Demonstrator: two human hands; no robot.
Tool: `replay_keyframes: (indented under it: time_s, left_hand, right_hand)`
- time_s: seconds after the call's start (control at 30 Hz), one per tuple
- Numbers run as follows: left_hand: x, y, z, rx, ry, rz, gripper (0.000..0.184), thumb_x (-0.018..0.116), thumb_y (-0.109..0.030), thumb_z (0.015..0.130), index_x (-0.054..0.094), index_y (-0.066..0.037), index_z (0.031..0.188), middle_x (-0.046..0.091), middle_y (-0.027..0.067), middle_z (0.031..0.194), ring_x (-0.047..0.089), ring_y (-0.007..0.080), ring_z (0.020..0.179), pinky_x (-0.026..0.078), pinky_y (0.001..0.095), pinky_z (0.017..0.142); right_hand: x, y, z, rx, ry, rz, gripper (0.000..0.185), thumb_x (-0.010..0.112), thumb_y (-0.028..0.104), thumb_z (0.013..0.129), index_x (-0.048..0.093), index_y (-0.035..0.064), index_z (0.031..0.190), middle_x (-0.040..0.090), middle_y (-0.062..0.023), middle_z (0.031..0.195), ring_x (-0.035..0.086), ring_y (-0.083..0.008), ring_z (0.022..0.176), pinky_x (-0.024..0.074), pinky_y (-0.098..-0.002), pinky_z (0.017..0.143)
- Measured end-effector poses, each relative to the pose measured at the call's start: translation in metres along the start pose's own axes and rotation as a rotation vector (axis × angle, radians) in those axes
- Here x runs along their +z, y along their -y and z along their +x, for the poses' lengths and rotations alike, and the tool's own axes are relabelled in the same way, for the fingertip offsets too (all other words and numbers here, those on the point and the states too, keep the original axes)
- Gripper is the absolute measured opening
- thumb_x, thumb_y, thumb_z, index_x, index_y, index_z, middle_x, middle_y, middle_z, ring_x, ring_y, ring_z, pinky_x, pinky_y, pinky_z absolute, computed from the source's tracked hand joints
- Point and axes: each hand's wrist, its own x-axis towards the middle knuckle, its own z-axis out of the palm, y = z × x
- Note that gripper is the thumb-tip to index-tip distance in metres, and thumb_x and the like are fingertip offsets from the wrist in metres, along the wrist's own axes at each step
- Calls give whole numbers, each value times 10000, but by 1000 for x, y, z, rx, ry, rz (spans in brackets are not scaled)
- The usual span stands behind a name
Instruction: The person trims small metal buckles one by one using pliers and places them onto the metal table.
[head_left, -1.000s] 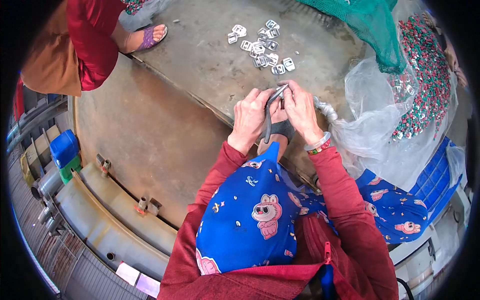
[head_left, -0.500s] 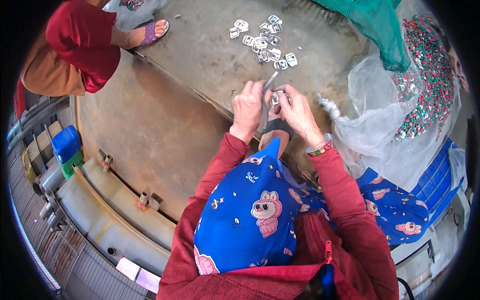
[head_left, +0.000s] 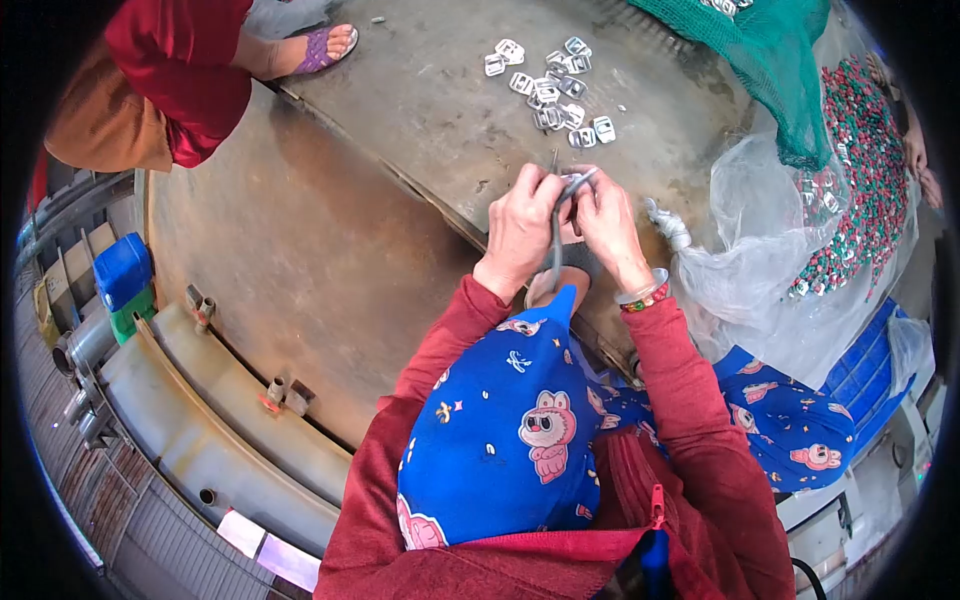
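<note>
The left hand [head_left: 520, 215] was closed around a slim grey tool [head_left: 556, 235], and the tool lay between the two palms, low in front of the knees. Its long axis ran mostly away from the body: the lower end pointed back toward the blue patterned cloth [head_left: 480, 440], and the upper part bent forward and to the right, ending at the fingertips of the right hand [head_left: 607, 225]. That hand's fingers were curled in close to the bend; whether they gripped anything could not be told. Just ahead of both hands, a loose cluster of flat metal pieces [head_left: 603, 129], rounded at the corners and pierced with openings, lay shiny on the dull, stained platform [head_left: 430, 110]. To the right of the right hand spread a clear, crinkled plastic bag [head_left: 745, 270] with a twisted neck, and on it a heap [head_left: 865, 190] of tiny red, green and silvery bits. A green mesh net [head_left: 780, 80] draped forward and right of the hands. Ahead and left, a foot in a woven purple sandal [head_left: 318, 50] rested on the platform.
</note>
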Motion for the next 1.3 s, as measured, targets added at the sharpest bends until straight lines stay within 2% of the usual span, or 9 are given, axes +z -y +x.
replay_keyframes:
  time_s: [0.2, 0.23, 0.33, 0.37, 0.47, 0.77, 1.1, 1.2, 1.3]
  left_hand:
    - [11, 15, 2, -125, -114, -165, 112, 666, -83, 787, 602, -17, 852, 535, 141, 740, 588, 326, 676, 462, 378, 572]
    - [8, 15, 3, -365, -13, -370, 109, 665, -79, 792, 600, -1, 832, 541, 143, 725, 577, 312, 667, 453, 369, 585]
    - [4, 13, -1, -146, 3, 36, 109, 674, -80, 789, 625, -7, 854, 578, 138, 766, 591, 281, 686, 459, 356, 608]
    - [6, 11, -5, -151, -12, -15, 141, 684, -81, 787, 649, -18, 908, 604, 135, 800, 608, 261, 710, 468, 350, 626]
    - [13, 5, -7, -191, -158, -167, 182, 690, -73, 784, 661, -30, 959, 608, 129, 809, 609, 259, 713, 473, 346, 637]
    - [6, 8, -6, 48, -11, -28, 172, 687, -51, 776, 636, -37, 940, 567, 104, 853, 596, 239, 685, 474, 328, 599]
    - [16, -5, -1, -129, -126, -91, 133, 641, -62, 814, 598, -34, 938, 542, 126, 838, 591, 292, 718, 472, 374, 609]
    - [14, -2, -6, 7, -42, -32, 179, 634, -106, 820, 537, -38, 955, 502, 132, 879, 600, 333, 683, 469, 428, 544]
    - [14, 1, -1, -63, -169, -60, 138, 631, -80, 816, 560, -21, 919, 521, 148, 855, 580, 329, 689, 465, 405, 570]
  right_hand:
    - [12, 7, -2, -69, -57, -84, 221, 435, 136, 900, 593, 2, 979, 627, -222, 762, 612, -405, 774, 479, -437, 680]
    - [14, -2, -3, -36, -26, -93, 219, 437, 130, 900, 596, -3, 967, 631, -204, 740, 633, -361, 719, 487, -420, 648]
    - [7, 0, -2, 122, 32, 56, 222, 440, 131, 904, 597, -11, 971, 636, -182, 727, 643, -295, 641, 489, -395, 608]
    - [8, -11, 6, 110, 16, 78, 231, 439, 136, 911, 596, -20, 977, 636, -163, 715, 633, -243, 584, 488, -377, 581]
    - [-2, 8, 7, 58, 21, 144, 236, 441, 138, 909, 593, -26, 985, 633, -166, 712, 628, -251, 588, 488, -378, 584]
    - [0, -6, 9, 32, 8, 46, 242, 427, 153, 914, 588, -5, 1001, 651, -193, 825, 640, -345, 726, 491, -421, 677]
    - [2, 8, 4, -29, -59, 34, 231, 432, 129, 910, 591, -16, 996, 658, -184, 826, 641, -333, 712, 498, -412, 673]
    - [-3, 17, 7, 189, 17, 208, 231, 434, 117, 902, 593, -20, 998, 654, -186, 816, 643, -322, 700, 500, -406, 675]
    - [2, 13, 8, 61, -37, 113, 233, 435, 125, 908, 590, -20, 1004, 648, -182, 793, 637, -307, 666, 497, -386, 661]
